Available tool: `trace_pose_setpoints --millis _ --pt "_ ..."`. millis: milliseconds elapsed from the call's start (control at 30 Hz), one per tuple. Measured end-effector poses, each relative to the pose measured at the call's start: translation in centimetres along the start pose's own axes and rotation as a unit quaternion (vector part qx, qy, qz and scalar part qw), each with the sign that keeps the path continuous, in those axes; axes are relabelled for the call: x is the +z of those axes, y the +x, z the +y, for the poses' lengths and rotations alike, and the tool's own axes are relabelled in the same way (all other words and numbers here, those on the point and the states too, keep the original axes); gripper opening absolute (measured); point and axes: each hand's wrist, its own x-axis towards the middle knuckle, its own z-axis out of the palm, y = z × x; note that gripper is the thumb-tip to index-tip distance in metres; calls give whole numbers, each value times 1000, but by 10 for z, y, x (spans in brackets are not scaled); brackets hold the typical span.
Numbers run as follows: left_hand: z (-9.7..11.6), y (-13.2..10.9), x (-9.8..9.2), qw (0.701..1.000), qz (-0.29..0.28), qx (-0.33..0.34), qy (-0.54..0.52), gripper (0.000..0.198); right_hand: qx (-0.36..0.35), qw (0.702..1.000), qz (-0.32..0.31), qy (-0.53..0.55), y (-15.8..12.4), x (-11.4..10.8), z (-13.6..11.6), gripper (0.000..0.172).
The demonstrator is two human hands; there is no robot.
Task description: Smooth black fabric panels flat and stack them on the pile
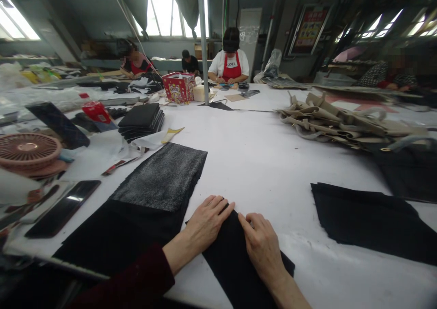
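A black fabric piece lies slantwise on the white table in front of me, its top end between my hands. My left hand is closed on its upper left corner, thumb and fingers close together at the edge. My right hand grips the upper right edge, with the index finger stretched along it and the other fingers curled in. My right thumb is mostly hidden. Left of my hands lies a stack of black fabric pieces, its far part covered by a speckled grey surface.
More black fabric pieces lie at right, below a heap of beige straps and panels. A phone, a pink fan and a folded black stack are at left. Across the table, beyond a pole, a person works.
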Motion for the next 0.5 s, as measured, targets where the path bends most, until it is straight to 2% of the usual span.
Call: trace_pose_setpoints --millis 500 --pt "15 2 -3 998 -37 41 40 56 7 1000 -16 -17 -23 -15 6 35"
